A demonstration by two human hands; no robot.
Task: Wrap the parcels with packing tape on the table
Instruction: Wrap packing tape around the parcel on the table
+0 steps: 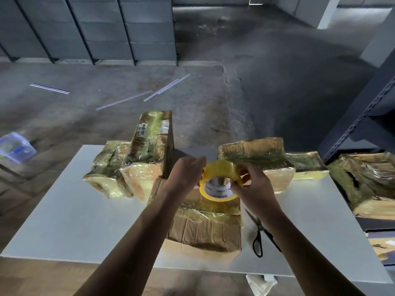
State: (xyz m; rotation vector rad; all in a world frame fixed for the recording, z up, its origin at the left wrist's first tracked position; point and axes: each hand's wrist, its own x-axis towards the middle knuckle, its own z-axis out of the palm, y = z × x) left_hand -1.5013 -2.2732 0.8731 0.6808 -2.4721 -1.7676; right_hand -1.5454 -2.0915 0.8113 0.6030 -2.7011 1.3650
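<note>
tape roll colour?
Translucent yellow tape roll, white inner core with dark print; head view.

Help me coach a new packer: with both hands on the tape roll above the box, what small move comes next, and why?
Probably peel the loose end free. Both the left hand and right hand hold the tape roll above the nearest parcel, and no strip is pulled out yet. The scissors lie unused beside it.

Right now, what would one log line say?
left hand: on tape roll | right hand: on roll | parcel: below roll | scissors: on table
</note>
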